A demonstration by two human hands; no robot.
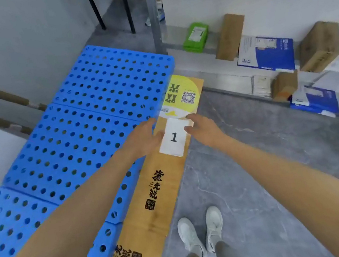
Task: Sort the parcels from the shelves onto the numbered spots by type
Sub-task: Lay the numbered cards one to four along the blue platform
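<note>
- Right now your left hand [143,140] and right hand [205,129] reach forward on either side of the white paper card printed with a black "1" [173,137].
- Your left fingers lie nearly straight and relaxed. The thumb touches the card's left edge.
- Your right fingers are slightly bent. The forefinger is at the card's far right corner and the thumb is against its right edge. You cannot tell whether they pinch the card or only touch it.
- That card lies flat on the long pale-wood board with black printed characters [153,199], towards the board's far end and just short of the round yellow sticker with a QR code [181,96].
- The board runs along the right edge of the blue perforated plastic pallet [76,132].
- Your parcels are all on the white shelving unit [196,66] to your right, well apart from the card.
- On the middle shelf stand a green plastic-wrapped packet [195,37], a tall brown cardboard box [229,36], a blue-and-white flat mailer [267,52] and a squat brown cardboard carton [320,46].
- More blurred parcels sit on the shelves above and below.
- Your white shoes [202,232] stand on the grey marbled floor [259,169], just beside the board's right edge.
</note>
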